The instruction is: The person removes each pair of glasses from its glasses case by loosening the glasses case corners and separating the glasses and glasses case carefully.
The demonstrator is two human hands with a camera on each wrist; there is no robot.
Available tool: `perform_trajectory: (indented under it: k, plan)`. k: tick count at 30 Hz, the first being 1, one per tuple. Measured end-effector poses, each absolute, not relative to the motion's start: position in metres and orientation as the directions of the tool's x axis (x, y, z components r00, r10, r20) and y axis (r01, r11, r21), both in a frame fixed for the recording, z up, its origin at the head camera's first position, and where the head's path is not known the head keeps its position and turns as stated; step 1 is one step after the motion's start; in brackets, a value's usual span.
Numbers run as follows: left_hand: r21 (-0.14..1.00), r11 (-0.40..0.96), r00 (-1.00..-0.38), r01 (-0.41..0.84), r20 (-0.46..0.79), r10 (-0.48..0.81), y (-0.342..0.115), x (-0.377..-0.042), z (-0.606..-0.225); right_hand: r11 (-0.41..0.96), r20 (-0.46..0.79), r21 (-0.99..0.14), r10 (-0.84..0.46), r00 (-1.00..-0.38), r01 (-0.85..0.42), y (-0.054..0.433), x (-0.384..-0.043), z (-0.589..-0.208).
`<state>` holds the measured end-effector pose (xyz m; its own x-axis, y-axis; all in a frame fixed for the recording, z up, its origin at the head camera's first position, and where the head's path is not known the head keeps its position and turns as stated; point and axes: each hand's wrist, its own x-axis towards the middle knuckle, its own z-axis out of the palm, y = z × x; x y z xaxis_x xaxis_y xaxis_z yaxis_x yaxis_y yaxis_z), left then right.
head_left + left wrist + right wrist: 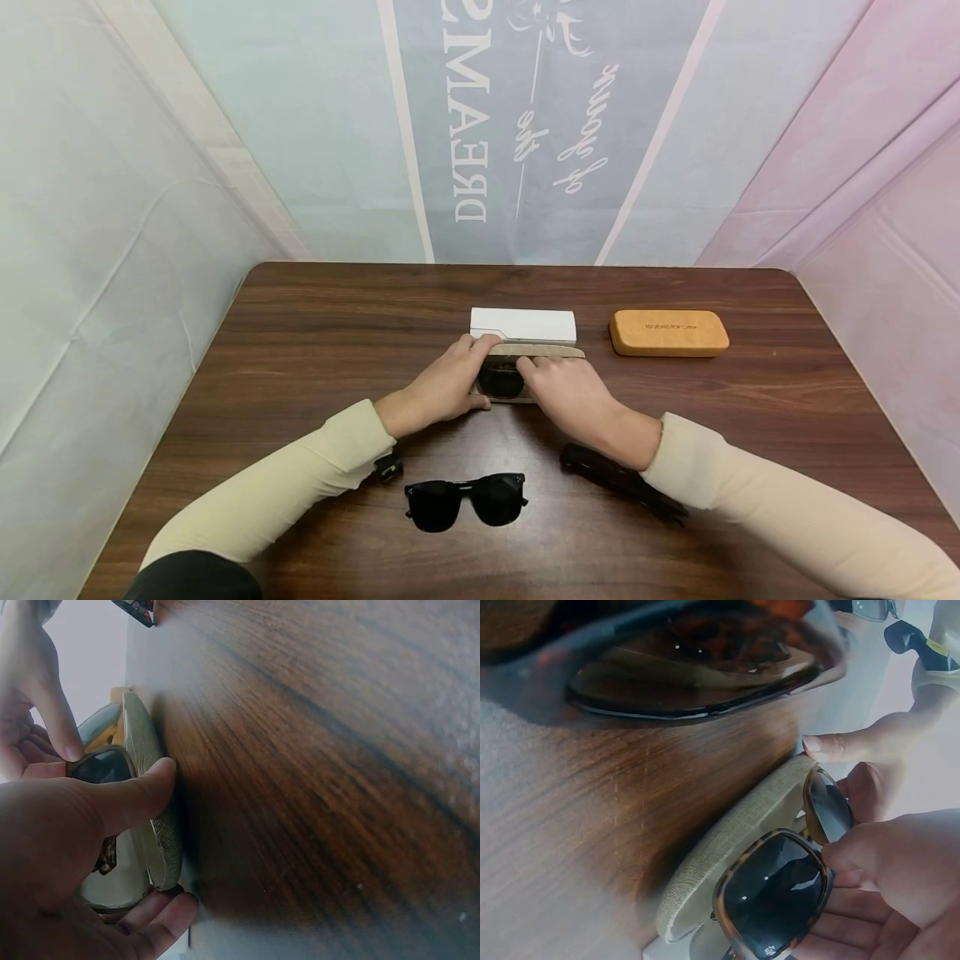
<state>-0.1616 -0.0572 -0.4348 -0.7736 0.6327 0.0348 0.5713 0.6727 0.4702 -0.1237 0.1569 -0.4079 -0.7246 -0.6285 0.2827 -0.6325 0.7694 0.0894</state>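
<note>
A linen-covered glasses case (705,859) lies open at mid-table. My left hand (446,387) grips its left end, thumb over the near edge in the left wrist view. Tortoiseshell sunglasses (774,892) with dark lenses sit tilted within the case opening. My right hand (573,396) pinches them near the bridge, as the right wrist view shows. From the head, one dark lens (501,381) shows between the hands, and the rest is hidden by the right hand.
A white case (523,323) stands right behind the linen one, and a tan glasses case (669,335) lies to its right. Black sunglasses (465,502) rest nearer the front. Another dark pair of sunglasses (618,482) lies partly under the right forearm.
</note>
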Motion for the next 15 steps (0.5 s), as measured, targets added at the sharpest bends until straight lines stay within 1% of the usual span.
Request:
perform_trajectory:
  k: [8, 12, 15]
  plan:
    - [0.472, 0.668, -0.772, 0.576, 0.046, 0.634, -0.058, -0.162, -0.435, 0.764, 0.291, 0.09, -0.634, -0.716, -0.639, 0.161, -0.124, -0.402]
    - [0.475, 0.666, -0.771, 0.575, 0.044, 0.635, -0.058, -0.161, -0.435, 0.764, 0.266, 0.033, -0.628, -0.732, -0.644, 0.163, -0.125, -0.398]
    - [0.48, 0.662, -0.77, 0.575, 0.046, 0.636, -0.058, -0.162, -0.436, 0.766, 0.225, -0.029, -0.621, -0.751, -0.642, 0.165, -0.126, -0.394]
